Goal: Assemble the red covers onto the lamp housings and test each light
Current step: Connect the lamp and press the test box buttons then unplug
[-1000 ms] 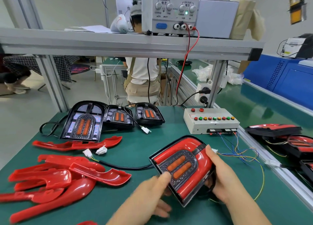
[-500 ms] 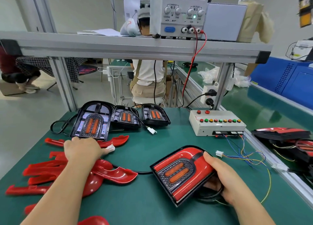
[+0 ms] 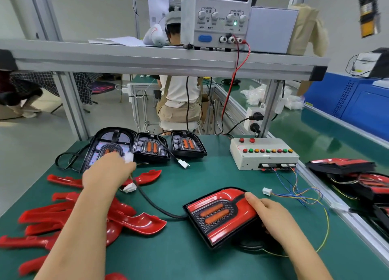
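A lamp with its red cover fitted [image 3: 219, 214] lies tilted on the green mat, and my right hand [image 3: 267, 213] grips its right edge. Its black cable [image 3: 155, 206] runs left to two white connectors. My left hand [image 3: 107, 172] pinches one white connector [image 3: 128, 157] and lifts it; the other connector [image 3: 129, 188] hangs just below the hand. Three bare black housings [image 3: 151, 148] with orange lenses stand in a row at the back. Loose red covers [image 3: 134, 220] lie piled at the left.
A white test box [image 3: 263, 155] with coloured buttons sits back right, its coloured wires ending in a white plug [image 3: 267, 191]. A power supply [image 3: 219, 16] reading 12.00 stands on the overhead shelf. Finished lamps [image 3: 345, 168] lie beyond the right rail. A person sits behind the bench.
My left hand left the lamp, reached to the connectors by the red covers, closed on one and raised it. My right hand keeps holding the lamp, now lower on the mat.
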